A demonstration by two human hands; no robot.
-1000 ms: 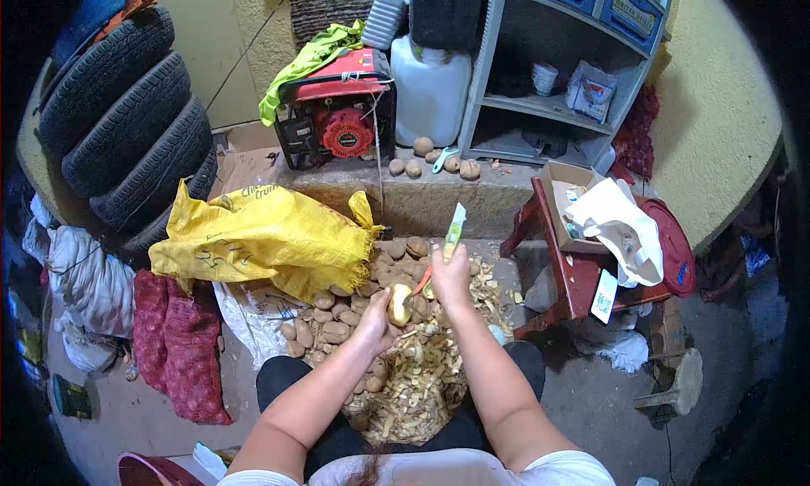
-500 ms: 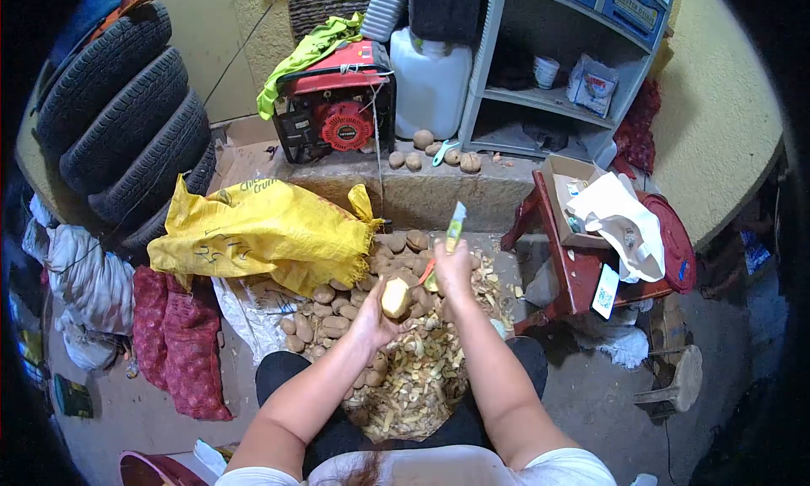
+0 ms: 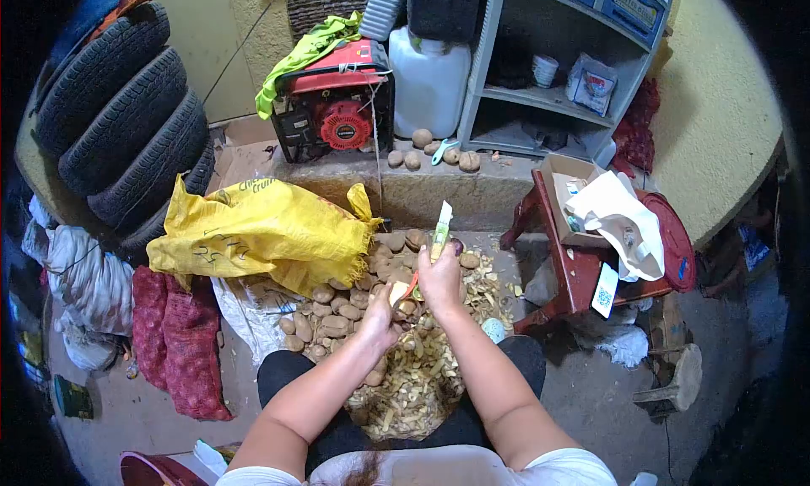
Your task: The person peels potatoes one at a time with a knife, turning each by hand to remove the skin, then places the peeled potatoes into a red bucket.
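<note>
My left hand point(image 3: 379, 319) is wrapped round a partly peeled potato point(image 3: 397, 292), its pale flesh showing above the fingers. My right hand point(image 3: 440, 282) grips a peeler point(image 3: 441, 229). The peeler's green-and-white handle sticks up out of the fist, and its orange head meets the potato or lies right beside it. Below both hands spreads a heap of peelings point(image 3: 405, 385), between my knees. Unpeeled potatoes point(image 3: 336, 324) lie left of and beyond my hands, some at the mouth of a yellow sack point(image 3: 261, 233).
A red generator point(image 3: 344, 123) and several potatoes rest on the ledge ahead, with a light-blue peeler point(image 3: 442, 152) among them. To the right stands a red stool point(image 3: 574, 275) bearing a box point(image 3: 561, 182). Red mesh sacks point(image 3: 190, 342) and stacked tyres point(image 3: 118, 115) are on the left.
My right hand has moved down and left, bringing the orange peeler head to the potato. The left hand has turned, so less of the potato's pale side shows.
</note>
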